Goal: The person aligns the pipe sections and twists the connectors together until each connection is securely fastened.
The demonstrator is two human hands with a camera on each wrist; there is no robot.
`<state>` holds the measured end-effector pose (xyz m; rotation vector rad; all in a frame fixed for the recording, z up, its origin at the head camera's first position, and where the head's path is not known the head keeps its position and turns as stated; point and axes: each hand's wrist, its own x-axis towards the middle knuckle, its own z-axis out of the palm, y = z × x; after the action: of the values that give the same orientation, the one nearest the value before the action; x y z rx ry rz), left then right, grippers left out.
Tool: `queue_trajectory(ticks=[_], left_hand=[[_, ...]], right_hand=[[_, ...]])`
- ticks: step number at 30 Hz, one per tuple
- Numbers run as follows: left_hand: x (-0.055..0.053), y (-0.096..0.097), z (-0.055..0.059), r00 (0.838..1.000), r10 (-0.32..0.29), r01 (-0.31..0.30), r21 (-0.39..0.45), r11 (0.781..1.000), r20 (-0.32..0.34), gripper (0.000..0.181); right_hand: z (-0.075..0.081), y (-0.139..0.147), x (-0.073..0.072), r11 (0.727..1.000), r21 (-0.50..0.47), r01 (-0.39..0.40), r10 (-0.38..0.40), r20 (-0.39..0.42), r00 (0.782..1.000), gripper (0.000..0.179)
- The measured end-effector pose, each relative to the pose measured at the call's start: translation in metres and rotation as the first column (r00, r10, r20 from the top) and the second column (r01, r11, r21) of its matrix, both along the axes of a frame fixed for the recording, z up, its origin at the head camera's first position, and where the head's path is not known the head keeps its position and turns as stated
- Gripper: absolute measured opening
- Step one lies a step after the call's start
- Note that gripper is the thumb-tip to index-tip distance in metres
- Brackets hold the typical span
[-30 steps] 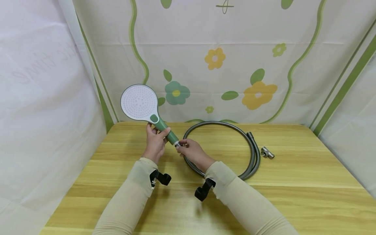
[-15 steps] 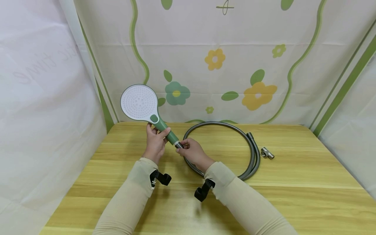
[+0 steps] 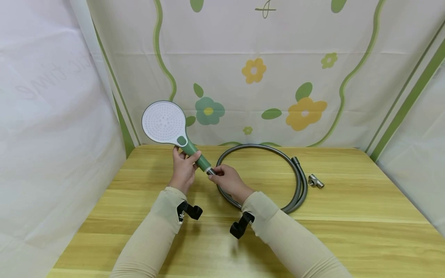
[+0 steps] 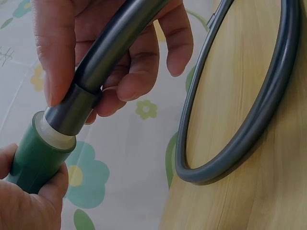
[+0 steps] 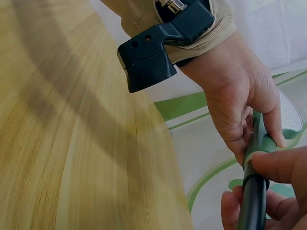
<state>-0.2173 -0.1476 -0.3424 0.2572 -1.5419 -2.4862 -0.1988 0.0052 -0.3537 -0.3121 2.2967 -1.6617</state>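
My left hand grips the green handle of a shower head, its white nozzle face turned toward the head camera. The shower head is held tilted above the table, face to the upper left. With thumb and fingers my right hand pinches the dark connector at one end of a grey shower hose. That connector sits on the white threaded neck of the handle, and part of the white still shows. Beyond the hand the hose lies coiled on the table.
A small metal tee fitting lies right of the coil. The hose's other end rests at the coil's right side. Behind the wooden table hangs a flower-printed cloth; more cloth hangs at both sides.
The right fingers shift slightly on the hose connector, showing a bit more or less of it. Both hands and the shower head stay almost in place.
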Motion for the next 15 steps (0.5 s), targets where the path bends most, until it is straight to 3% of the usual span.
queue_trajectory(ticks=[15], left_hand=[[0.0001, 0.0, 0.0003, 1.0, 0.003, -0.003, 0.008, 1.0, -0.003, 0.083]], right_hand=[[0.0005, -0.0012, -0.0003, 1.0, -0.007, -0.002, 0.002, 0.048, 0.999, 0.029]])
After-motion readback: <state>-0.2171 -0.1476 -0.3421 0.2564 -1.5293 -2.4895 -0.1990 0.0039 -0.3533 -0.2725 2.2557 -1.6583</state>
